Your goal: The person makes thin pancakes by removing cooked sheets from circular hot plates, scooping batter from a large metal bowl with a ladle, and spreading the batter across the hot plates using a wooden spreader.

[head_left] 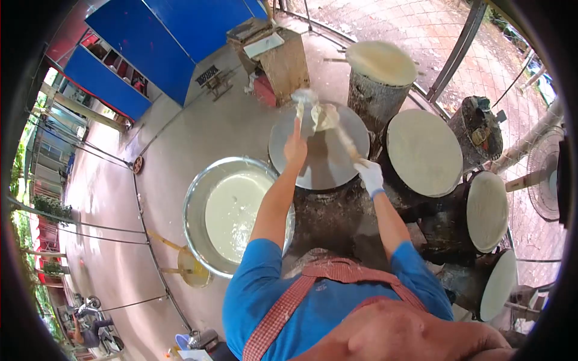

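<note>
My left hand point(295, 148), bare, is closed on the handle of a ladle point(304, 96) whose head is blurred above the far edge of a round grey griddle point(319, 153). A white glove covers my right hand point(369, 176), which grips the handle of a wooden spreader point(347, 141) reaching over the same griddle. Pale batter point(326, 117) shows at the spreader's far end. Beside the griddle, at its lower left, a wide metal basin point(198, 256) holds white batter.
Several round griddles covered with pale sheets point(424, 153) stand on the right. A tree-stump-like stove point(376, 99) is behind. A wooden cabinet point(283, 63) stands at the back, a yellow strainer point(194, 269) left of the basin, a fan point(545, 180) far right.
</note>
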`<state>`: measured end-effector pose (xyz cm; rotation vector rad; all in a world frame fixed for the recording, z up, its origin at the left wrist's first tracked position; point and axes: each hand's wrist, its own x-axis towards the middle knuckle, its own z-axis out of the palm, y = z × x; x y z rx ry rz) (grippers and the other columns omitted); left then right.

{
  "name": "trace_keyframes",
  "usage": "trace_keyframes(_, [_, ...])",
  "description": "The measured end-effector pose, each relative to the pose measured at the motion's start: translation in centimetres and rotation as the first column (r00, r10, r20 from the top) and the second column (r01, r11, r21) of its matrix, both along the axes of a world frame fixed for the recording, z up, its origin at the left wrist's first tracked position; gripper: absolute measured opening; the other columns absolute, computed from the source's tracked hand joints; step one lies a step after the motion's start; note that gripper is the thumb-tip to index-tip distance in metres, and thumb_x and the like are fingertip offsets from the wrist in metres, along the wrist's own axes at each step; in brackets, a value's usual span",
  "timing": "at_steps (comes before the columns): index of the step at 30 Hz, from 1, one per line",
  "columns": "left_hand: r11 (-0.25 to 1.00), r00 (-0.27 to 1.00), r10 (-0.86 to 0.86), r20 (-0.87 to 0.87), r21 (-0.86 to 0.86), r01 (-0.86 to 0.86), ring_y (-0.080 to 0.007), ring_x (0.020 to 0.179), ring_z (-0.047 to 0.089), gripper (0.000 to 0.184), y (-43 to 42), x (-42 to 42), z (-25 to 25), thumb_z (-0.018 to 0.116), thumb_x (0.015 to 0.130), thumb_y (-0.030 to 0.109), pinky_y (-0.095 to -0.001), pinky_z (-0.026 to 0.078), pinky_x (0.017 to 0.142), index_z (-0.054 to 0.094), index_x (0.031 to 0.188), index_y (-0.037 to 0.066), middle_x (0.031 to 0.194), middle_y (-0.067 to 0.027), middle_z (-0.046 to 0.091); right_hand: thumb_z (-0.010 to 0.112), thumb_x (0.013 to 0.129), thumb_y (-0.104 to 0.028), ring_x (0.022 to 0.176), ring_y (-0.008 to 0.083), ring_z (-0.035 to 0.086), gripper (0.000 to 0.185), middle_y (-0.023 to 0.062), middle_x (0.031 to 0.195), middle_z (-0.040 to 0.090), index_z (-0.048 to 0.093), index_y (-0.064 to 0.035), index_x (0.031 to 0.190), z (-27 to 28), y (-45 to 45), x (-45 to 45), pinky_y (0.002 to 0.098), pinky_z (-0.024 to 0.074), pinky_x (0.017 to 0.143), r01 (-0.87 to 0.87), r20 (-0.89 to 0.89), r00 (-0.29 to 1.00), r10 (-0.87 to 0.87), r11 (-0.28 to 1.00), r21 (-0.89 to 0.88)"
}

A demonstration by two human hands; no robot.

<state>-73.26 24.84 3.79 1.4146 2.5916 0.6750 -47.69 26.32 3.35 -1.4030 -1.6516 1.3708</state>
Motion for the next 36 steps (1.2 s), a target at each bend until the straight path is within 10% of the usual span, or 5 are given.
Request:
trace_keyframes(2, [0.920, 0.996, -0.048, 0.072, 0.391, 0.016, -0.0340, 0.075, 0.058, 0.064, 1.5, -0.6, 2.6, 0.049, 0.078, 0.008, -0.0440, 0.044, 0.063, 0.024, 0.136, 0.021, 0.076, -0.0195, 0.054, 0.054, 0.079, -0.029, 0.071, 0.0270, 0.061, 0.029, 0.0101, 0.077, 0.064, 0.060, -0.0092, 0.100, 0.3, 0.5, -0.2, 0.0371, 0.0475, 0.064, -0.258, 0.678, 0.732, -0.068, 0.893, 0.369])
trace_keyframes(8, [0.832, 0.887, -0.277, 0.368, 0.554, 0.030, -0.0246, 0.084, 0.059, 0.064, -5.7, -4.8, 3.8, 0.048, 0.076, 0.004, -0.0340, 0.044, 0.074, 0.027, 0.136, 0.015, 0.101, -0.0223, 0.056, 0.053, 0.077, -0.030, 0.084, 0.0307, 0.059, 0.030, 0.0193, 0.088, 0.062, 0.065, -0.0064, 0.090, 0.0, 0.6, -5.7, 0.0375, 0.0457, 0.073, 0.134, -0.058, 0.989, -0.133, 0.991, -0.002])
trace_keyframes(12, [0.991, 0.806, -0.106, 0.583, 0.124, 0.040, -0.0183, 0.066, 0.051, 0.065, -17.4, -3.9, -1.1, 0.048, 0.073, 0.001, -0.0270, 0.044, 0.064, 0.028, 0.135, 0.009, 0.129, -0.0148, 0.042, 0.052, 0.076, -0.027, 0.085, 0.0252, 0.060, 0.030, 0.0129, 0.091, 0.064, 0.064, -0.0081, 0.095, 2.1, 3.1, -5.5, 0.0334, 0.0460, 0.076, -0.256, 0.556, 0.831, -0.023, 0.871, 0.419])
trace_keyframes(18, [0.985, 0.799, -0.085, 0.596, 0.173, -0.024, -0.0179, 0.069, 0.052, 0.067, -25.5, -2.8, -3.1, 0.052, 0.072, 0.004, -0.0269, 0.043, 0.064, 0.028, 0.135, 0.009, 0.125, -0.0207, 0.044, 0.063, 0.071, -0.027, 0.061, 0.0199, 0.057, 0.033, 0.0129, 0.074, 0.065, 0.064, 0.0008, 0.088, -2.7, -2.3, -6.6, 0.0301, 0.0448, 0.059, 0.131, -0.300, 0.922, -0.243, 0.928, -0.349])
trace_keyframes(36, [0.987, 0.859, -0.015, 0.512, 0.144, -0.069, -0.0166, 0.089, 0.055, 0.065, -25.4, -0.4, -3.0, 0.050, 0.076, 0.001, -0.0244, 0.043, 0.072, 0.023, 0.135, 0.004, 0.125, -0.0203, 0.045, 0.066, 0.069, -0.020, 0.044, 0.0085, 0.041, 0.027, 0.0011, 0.056, 0.052, 0.066, -0.0021, 0.089, 1.3, 5.3, -0.3, 0.0246, 0.0290, 0.039, -0.074, -0.240, 0.971, -0.022, 0.921, -0.382])
